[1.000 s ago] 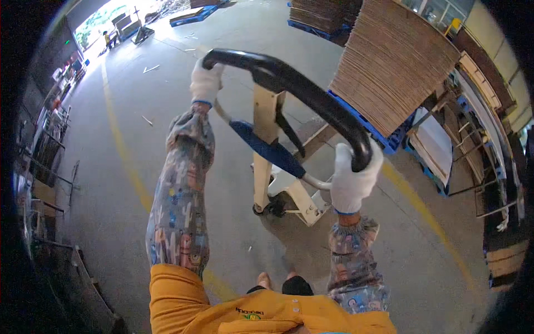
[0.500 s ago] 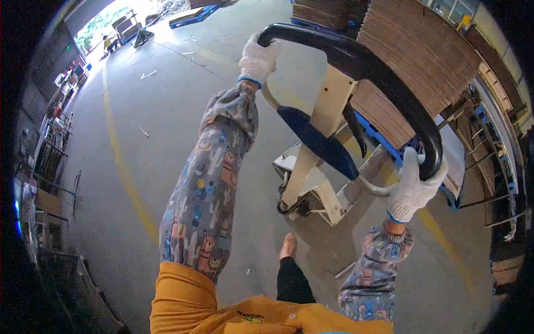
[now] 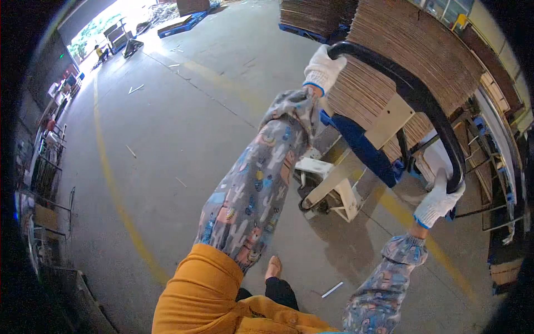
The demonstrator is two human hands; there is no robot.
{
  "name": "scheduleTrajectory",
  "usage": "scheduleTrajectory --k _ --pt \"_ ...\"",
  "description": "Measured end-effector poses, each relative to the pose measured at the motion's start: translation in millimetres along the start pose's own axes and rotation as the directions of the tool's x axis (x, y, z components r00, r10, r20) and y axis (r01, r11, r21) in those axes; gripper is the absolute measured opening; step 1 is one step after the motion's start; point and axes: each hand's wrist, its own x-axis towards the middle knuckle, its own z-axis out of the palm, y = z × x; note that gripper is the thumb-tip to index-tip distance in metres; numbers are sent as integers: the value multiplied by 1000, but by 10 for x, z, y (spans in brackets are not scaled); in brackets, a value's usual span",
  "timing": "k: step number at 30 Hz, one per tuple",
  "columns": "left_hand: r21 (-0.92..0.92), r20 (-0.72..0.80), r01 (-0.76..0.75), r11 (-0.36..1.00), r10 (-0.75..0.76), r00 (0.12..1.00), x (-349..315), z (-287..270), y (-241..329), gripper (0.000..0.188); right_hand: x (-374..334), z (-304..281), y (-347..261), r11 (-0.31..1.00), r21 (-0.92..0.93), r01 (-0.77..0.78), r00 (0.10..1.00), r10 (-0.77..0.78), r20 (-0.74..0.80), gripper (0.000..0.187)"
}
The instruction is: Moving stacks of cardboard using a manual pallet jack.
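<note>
My left hand (image 3: 324, 69), in a white knit glove, is closed round the far-left end of a black pallet jack handle (image 3: 416, 83). Round the handle's near-right end, my gloved right hand (image 3: 438, 200) is wrapped as well. Below the handle hang a dark blue panel (image 3: 361, 146) and a cream post (image 3: 390, 120) with a black lever beside it. The jack's cream wheeled base (image 3: 339, 189) stands on the floor. Beyond it rises a tall stack of flat cardboard sheets (image 3: 417, 47), partly hidden by the handle.
Another cardboard stack (image 3: 311, 16) sits on a blue pallet at the back. Metal racks (image 3: 495, 178) line the right side, and cluttered shelving (image 3: 47, 161) the left. White strips (image 3: 332, 290) lie on the grey floor (image 3: 178, 139). A person (image 3: 102, 53) is far off near the bright doorway.
Both hands and the pallet jack handle have moved right in the view, the left hand most. The handle now overlaps the cardboard stack more, and the base appears farther right.
</note>
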Motion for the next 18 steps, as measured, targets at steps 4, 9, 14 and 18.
scheduleTrajectory --k 4,9,14,18 --pt "-117 -3 10 993 -10 1000 -217 -66 -149 42 -73 -87 223 986 161 -37 998 26 65 41" --pt "-165 24 65 984 -62 998 -678 -276 -428 32 -517 -240 472 942 200 -268 963 261 59 43" --pt "-736 179 4 677 190 965 -1382 -712 -1013 14 -1196 -817 854 980 140 141 957 -171 233 32" --pt "-212 475 -206 955 285 833 -1964 -1328 -1186 19 -1468 -1495 573 999 37 -19 748 -10 663 43"
